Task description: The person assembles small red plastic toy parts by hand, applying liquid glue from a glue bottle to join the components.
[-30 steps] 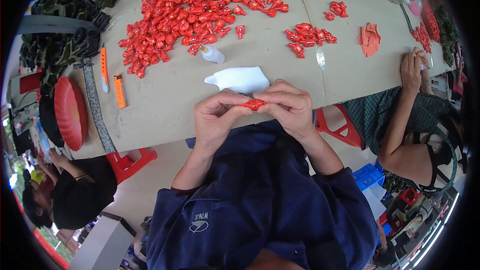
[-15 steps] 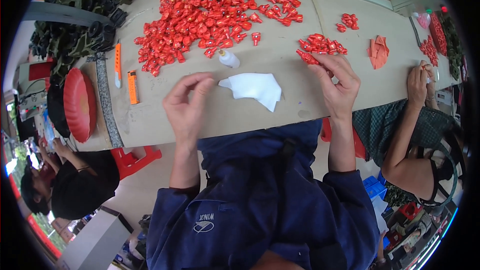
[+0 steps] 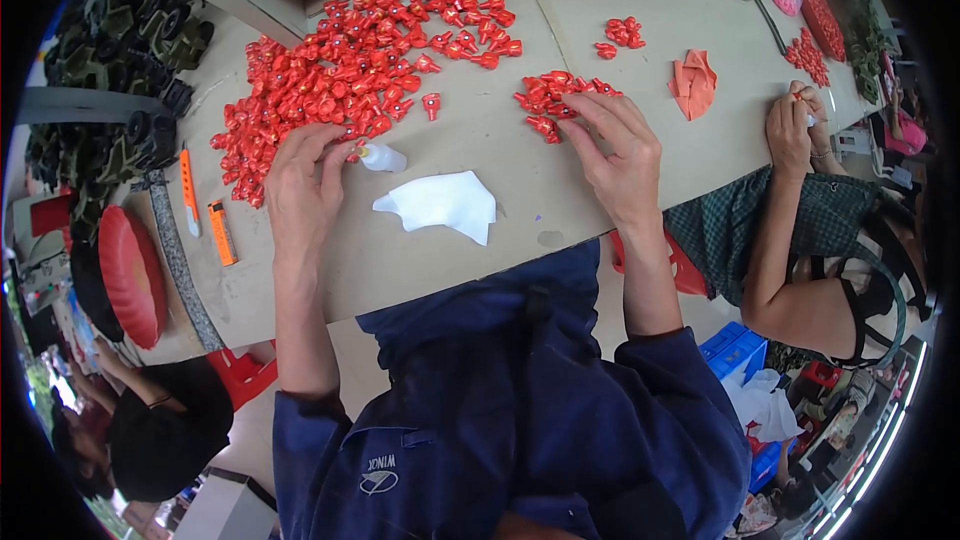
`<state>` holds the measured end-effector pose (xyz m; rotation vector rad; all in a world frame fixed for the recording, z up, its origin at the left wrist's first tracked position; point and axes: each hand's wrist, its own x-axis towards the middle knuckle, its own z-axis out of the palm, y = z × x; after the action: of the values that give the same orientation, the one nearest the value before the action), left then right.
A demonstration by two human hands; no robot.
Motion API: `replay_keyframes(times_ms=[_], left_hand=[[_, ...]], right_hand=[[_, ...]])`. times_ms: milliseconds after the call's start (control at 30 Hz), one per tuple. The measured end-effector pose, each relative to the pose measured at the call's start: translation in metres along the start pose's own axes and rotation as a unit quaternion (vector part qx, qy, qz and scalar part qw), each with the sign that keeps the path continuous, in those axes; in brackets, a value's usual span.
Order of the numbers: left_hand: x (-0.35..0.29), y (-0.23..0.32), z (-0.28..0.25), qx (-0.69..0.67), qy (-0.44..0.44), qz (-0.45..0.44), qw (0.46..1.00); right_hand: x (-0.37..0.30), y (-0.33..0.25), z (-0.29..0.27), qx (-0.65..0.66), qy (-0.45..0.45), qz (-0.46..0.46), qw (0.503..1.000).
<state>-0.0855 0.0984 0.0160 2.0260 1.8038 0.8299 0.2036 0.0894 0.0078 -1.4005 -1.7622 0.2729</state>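
Note:
At the near edge of a large heap of small red plastic pieces (image 3: pixel 340 75), my left hand (image 3: pixel 303 185) pinches at one red piece with thumb and forefinger; the fingertips partly hide it. Just right of them, a small white squeeze bottle (image 3: pixel 383 158) with a narrow tip lies tilted. My right hand (image 3: pixel 622 160) hovers at a smaller pile of red pieces (image 3: pixel 550 90), its thumb and fingers apart and nothing visibly held. Between the hands a white cloth (image 3: pixel 440 205) lies on the table.
An orange utility knife (image 3: pixel 189 190) and an orange blade case (image 3: pixel 222 233) lie on the left, by a red fluted tray (image 3: pixel 132 275). A crumpled orange cloth (image 3: pixel 693 85) and a few red pieces (image 3: pixel 625 32) lie right. A co-worker's hands (image 3: pixel 795 130) work farther right.
My left hand has moved forward to the edge of the large heap. My right hand's fingers have parted at the small pile. The whole view has shifted, sliding the table leftward.

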Motion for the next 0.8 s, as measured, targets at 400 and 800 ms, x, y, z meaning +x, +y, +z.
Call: replay_keyframes(times_ms=[400, 800], left_hand=[[-0.012, 0.003, -0.005, -0.013, -0.05, -0.006, 0.999], [-0.049, 0.001, -0.009, -0.397, 0.045, -0.192, 0.896]], right_hand=[[-0.002, -0.091, 0.067, 0.131, -0.124, 0.019, 0.983], [-0.004, -0.089, 0.082, 0.171, -0.101, -0.037, 0.979]])
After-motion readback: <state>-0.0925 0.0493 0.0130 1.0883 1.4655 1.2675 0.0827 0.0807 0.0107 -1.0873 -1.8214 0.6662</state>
